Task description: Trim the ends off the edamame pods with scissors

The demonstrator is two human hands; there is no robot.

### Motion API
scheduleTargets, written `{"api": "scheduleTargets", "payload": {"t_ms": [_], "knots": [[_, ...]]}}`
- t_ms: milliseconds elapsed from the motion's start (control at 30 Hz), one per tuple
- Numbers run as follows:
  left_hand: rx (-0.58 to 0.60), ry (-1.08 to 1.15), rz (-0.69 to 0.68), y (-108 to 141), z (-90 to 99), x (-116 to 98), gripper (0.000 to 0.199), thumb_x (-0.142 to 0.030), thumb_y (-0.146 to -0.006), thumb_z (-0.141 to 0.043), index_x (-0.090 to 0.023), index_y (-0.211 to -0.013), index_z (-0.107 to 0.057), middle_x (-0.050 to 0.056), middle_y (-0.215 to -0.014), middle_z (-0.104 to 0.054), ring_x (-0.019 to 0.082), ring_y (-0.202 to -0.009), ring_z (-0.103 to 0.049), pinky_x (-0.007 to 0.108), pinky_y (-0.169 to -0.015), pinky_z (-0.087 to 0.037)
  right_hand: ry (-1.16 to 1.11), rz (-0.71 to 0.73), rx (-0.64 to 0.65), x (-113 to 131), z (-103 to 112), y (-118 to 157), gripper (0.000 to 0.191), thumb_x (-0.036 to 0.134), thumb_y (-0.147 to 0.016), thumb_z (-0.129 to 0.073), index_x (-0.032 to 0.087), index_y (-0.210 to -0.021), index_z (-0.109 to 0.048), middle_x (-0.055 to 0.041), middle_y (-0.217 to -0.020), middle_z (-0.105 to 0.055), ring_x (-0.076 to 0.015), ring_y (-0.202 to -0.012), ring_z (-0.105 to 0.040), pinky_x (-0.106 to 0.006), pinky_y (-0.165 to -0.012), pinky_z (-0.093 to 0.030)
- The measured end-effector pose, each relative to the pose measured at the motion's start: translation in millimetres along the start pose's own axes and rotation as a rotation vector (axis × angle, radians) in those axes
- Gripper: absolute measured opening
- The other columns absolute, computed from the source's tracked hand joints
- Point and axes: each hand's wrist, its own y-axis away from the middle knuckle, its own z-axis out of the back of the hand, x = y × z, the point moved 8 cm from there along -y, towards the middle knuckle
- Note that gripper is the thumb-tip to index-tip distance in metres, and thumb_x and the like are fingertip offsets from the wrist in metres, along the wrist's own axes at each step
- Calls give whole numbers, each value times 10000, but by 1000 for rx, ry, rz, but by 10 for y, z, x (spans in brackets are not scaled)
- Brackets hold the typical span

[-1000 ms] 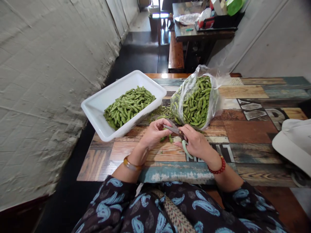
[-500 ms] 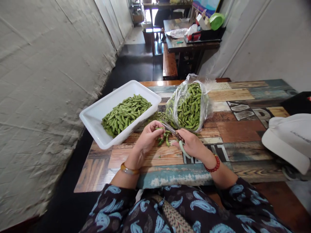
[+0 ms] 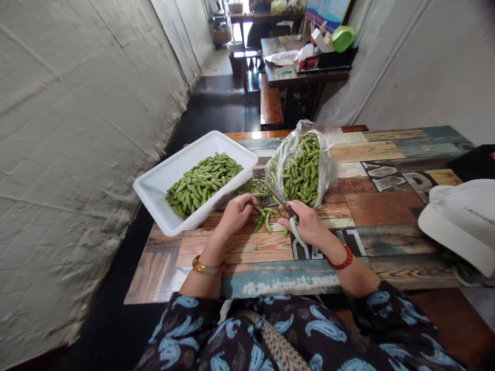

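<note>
My right hand point(image 3: 307, 224) is wrapped round scissors point(image 3: 294, 226) with pale green handles, their dark blades pointing up and left toward the plastic bag. My left hand point(image 3: 237, 212) has its fingers curled together beside a few loose edamame pods point(image 3: 267, 221) on the table; whether a pod is between its fingertips I cannot make out. Left of and beyond that hand stands a white plastic tub point(image 3: 154, 178) with a heap of edamame pods point(image 3: 204, 180) in it. A clear plastic bag point(image 3: 328, 167) full of more pods lies open beyond my right hand.
Small green trimmings point(image 3: 253, 186) lie between tub and bag on the patchwork-wood table point(image 3: 379, 208). A white cap point(image 3: 460, 221) rests at the right. Farther off are a bench point(image 3: 270, 103), another table point(image 3: 276, 77) with a tray of items, and a person point(image 3: 260, 33).
My left hand has drawn slightly left, away from the scissors, and the pod seen in its fingers no longer shows clearly. The scissors have shifted slightly right.
</note>
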Motion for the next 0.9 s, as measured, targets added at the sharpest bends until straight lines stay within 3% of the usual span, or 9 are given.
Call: {"api": "scheduleTargets", "payload": {"t_ms": [67, 167, 300, 400, 467, 567, 667, 767, 900], "knots": [[77, -245, -132, 18, -75, -85, 188, -121, -853, -519, -161, -889, -699, 48, -846, -659, 168, -801, -598, 291, -770, -465, -8, -6, 13, -16, -12, -1, 308, 383, -909, -670, 188, -1143, -622, -111, -1045, -672, -267, -978, -661, -427, -879, -555], [155, -489, -211, 60, -204, -138, 232, -100, -866, -531, -163, -954, -737, 84, -893, -651, 202, -847, -612, 316, -787, -473, -11, -11, 32, -28, -30, 0, 295, 372, -916, -660, 180, -1137, -622, -114, -1036, -673, -268, -979, -663, -424, -876, -554], [195, -578, -226, 80, -299, -181, 193, -82, -845, -553, -158, -884, -727, 93, -880, -629, 221, -858, -600, 331, -785, -471, 8, -7, 35, -26, -42, 3, 280, 371, -919, -652, 179, -1121, -624, -110, -1019, -668, -271, -964, -657, -422, -860, -549], [131, -415, -194, 51, -236, -210, 116, -121, -845, -583, -158, -809, -688, 75, -866, -613, 195, -832, -583, 312, -767, -461, 8, -2, 22, -19, -28, 0, 275, 365, -919, -651, 174, -1115, -628, -103, -995, -664, -264, -925, -652, -415, -832, -549], [76, -174, -134, 32, -161, -198, 93, -175, -858, -596, -153, -782, -643, 45, -810, -600, 163, -769, -564, 286, -727, -452, -1, 10, 6, -7, -6, -6, 269, 368, -924, -646, 175, -1112, -628, -89, -957, -661, -250, -887, -647, -403, -814, -548], [98, 259, 8, 39, -154, -134, 167, -308, -883, -616, -148, -833, -612, 4, -742, -571, 120, -661, -525, 248, -637, -433, -11, 23, -16, 6, 31, -14, 270, 379, -932, -639, 191, -1125, -624, -66, -911, -653, -237, -872, -645, -396, -829, -546], [126, 522, 93, 76, -188, -126, 282, -402, -858, -672, -141, -964, -648, 7, -792, -583, 103, -656, -518, 231, -610, -422, 2, 24, 13, 20, 27, -10, 301, 402, -931, -639, 198, -1150, -616, -66, -921, -648, -232, -849, -641, -399, -820, -549], [135, 604, 108, 104, -206, -148, 314, -432, -827, -717, -142, -940, -676, 0, -758, -579, 90, -628, -490, 224, -592, -397, 46, 45, 83, 79, -12, 12, 379, 435, -916, -651, 186, -1195, -590, -90, -996, -630, -226, -806, -619, -396, -760, -553], [177, 513, 59, 112, -226, -200, 310, -433, -833, -716, -131, -899, -726, 40, -776, -646, 118, -672, -536, 249, -625, -423, 106, 59, 160, 163, -43, 38, 455, 448, -888, -690, 179, -1228, -554, -100, -1037, -602, -234, -816, -611, -389, -720, -545]]}}
